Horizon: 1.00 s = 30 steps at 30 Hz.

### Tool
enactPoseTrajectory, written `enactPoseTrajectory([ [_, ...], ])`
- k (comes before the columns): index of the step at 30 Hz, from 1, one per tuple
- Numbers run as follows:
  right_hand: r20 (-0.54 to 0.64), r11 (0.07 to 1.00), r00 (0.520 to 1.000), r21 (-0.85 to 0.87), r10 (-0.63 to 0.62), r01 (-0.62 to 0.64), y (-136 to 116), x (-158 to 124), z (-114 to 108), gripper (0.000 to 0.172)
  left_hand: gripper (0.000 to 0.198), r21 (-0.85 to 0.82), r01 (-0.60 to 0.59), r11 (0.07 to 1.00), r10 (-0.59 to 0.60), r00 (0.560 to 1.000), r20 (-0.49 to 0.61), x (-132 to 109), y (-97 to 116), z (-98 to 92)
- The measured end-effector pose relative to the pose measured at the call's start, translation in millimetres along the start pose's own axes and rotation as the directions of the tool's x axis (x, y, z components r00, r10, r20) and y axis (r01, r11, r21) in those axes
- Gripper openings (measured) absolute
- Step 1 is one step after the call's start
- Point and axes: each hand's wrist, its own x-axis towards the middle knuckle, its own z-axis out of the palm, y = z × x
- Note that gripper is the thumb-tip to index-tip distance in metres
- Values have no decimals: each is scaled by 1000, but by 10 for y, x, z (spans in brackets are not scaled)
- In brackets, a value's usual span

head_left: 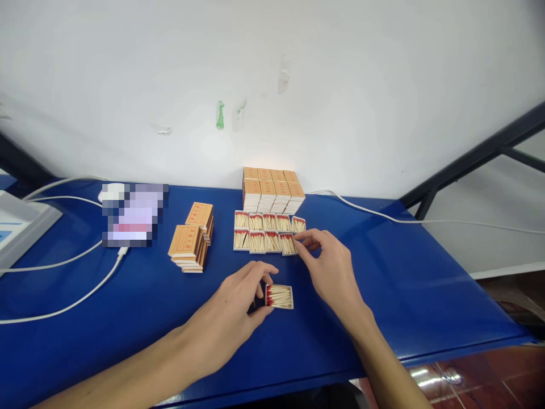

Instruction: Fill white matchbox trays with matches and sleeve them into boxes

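Observation:
Near the table's front, a tray of matches lies sideways, red heads to the left. My left hand is at its left end, thumb and fingers apart around that end; whether they press on it is hard to tell. Behind it, several open match trays stand in two rows. My right hand has thumb and forefinger pinched at the right edge of the front row's rightmost tray. Stacked closed matchboxes stand behind the rows. Two more stacks of orange matchboxes are to the left.
A blurred-out phone with a white cable lies on the blue table at the left. Beyond it is a white device. Another cable runs along the wall at the right, past a dark metal frame.

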Motion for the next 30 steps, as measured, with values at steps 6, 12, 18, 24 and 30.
enactPoseTrajectory([
  [6,18,1000,1000,7,4,-4,-21,-27,-47,18,58,8,0,1000,0,1000,3,-11,18,-5],
  [12,21,1000,1000,15,13,-13,-20,-68,-89,20,58,19,15,1000,-15,1000,6,-20,24,-11],
  [18,73,1000,997,21,-5,3,-21,-70,-25,23,59,43,34,998,-33,999,-16,3,59,-40],
  [24,74,999,997,19,-30,28,-24,-29,7,25,59,61,27,998,-25,999,-39,4,59,-46],
  [30,30,1000,999,23,-18,17,-104,-198,-141,23,57,63,10,998,-5,997,-75,-13,27,-27],
])
